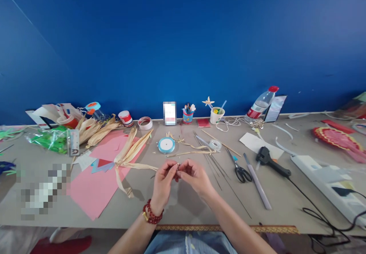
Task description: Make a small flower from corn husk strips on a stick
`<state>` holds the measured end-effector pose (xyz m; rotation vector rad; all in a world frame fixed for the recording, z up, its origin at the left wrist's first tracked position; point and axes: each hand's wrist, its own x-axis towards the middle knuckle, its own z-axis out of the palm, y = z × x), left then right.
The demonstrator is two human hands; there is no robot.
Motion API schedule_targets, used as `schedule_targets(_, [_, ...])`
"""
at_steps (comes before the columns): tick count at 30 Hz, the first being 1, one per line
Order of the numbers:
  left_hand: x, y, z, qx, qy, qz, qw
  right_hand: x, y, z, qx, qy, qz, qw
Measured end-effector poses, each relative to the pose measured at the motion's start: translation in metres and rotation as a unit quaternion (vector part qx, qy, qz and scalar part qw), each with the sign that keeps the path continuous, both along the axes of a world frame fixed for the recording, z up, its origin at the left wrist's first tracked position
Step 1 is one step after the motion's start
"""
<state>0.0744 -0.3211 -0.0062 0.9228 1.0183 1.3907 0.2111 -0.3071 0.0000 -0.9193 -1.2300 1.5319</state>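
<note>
Both hands meet over the front middle of the table. My left hand, with red bead bracelets on the wrist, is closed in a pinch. Facing it, my right hand pinches at the same spot. Between the fingertips is something tiny and pale that I cannot make out. A pale corn husk strip reaches toward my left hand from a bundle of dried corn husks. Beyond the hands lie a blue ribbon spool and thin husk strips. Several dark thin wires lie beside my right hand.
To the right are scissors, a grey-white stick, a black glue gun with its cord, and a white power strip. Pink paper spreads to the left. A tape roll and a plastic bottle stand along the wall.
</note>
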Motion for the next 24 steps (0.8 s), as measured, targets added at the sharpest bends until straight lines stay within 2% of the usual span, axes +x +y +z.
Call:
schedule_targets(11, [0.004, -0.005, 0.006, -0.028, -0.021, 0.025, 0.999, 0.002, -0.003, 0.01, 0.001, -0.055, -0.038, 0.998])
schedule_targets(18, [0.003, -0.005, 0.008, -0.004, 0.026, 0.034, 0.999, 0.002, -0.004, 0.013, 0.01, -0.082, -0.043, 0.996])
schedule_targets(24, [0.001, -0.004, 0.013, -0.017, 0.01, 0.017, 1.0, 0.006, -0.008, 0.024, 0.061, -0.158, -0.039, 0.985])
